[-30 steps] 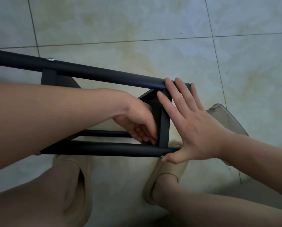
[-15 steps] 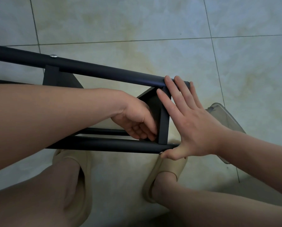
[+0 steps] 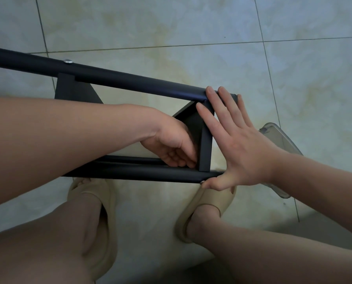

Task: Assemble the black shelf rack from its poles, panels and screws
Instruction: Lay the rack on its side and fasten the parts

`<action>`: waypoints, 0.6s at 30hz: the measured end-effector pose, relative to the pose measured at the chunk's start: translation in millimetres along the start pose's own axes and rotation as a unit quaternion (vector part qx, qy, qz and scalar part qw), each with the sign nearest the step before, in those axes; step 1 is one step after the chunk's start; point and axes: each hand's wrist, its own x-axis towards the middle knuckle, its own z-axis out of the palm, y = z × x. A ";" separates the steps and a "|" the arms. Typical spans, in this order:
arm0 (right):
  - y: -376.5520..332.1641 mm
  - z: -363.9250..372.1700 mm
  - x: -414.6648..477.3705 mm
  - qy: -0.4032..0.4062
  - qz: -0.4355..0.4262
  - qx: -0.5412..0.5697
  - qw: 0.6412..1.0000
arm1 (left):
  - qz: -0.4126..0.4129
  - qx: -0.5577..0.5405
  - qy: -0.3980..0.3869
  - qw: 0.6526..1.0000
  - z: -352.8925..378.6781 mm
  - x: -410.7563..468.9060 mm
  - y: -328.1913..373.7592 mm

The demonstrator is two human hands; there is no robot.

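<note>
Lying rack: on its side on the floor, part built, more fixing likely left
Poles: upper pole and lower pole bridged by end panel
Right hand: grip spread flat, pressing panel and pole ends
Left hand: curled at the panel's inner corner, can't tell what's pinched
Screw: seated in upper pole
Versus a second ago: basically nothing's moved

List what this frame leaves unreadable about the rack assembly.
All in the head view:
1. Left hand fingertips: tucked behind the panel and lower pole, so it is unclear whether they hold a screw.
2. Upper pole: its left end is cut off by the frame edge.
3. Lower pole's left part: covered by the left forearm.
4. Clear container: mostly behind the right hand, contents unreadable.
5. Lower pole's right end: under the right thumb.
</note>
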 end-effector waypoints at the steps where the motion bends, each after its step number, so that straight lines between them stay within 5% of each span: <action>1: 0.4 -0.1 0.2 0.000 0.000 0.002 1.000 | 0.005 -0.007 0.001 1.000 0.4 -0.2 0.0; 6: 1.6 1.2 1.3 0.001 0.000 0.005 1.000 | 0.003 -0.047 -0.017 0.999 -0.6 -1.2 -0.8; 18: 2.0 2.6 5.0 0.008 -0.007 0.017 1.000 | -0.018 0.053 -0.010 0.998 -7.9 -2.2 6.9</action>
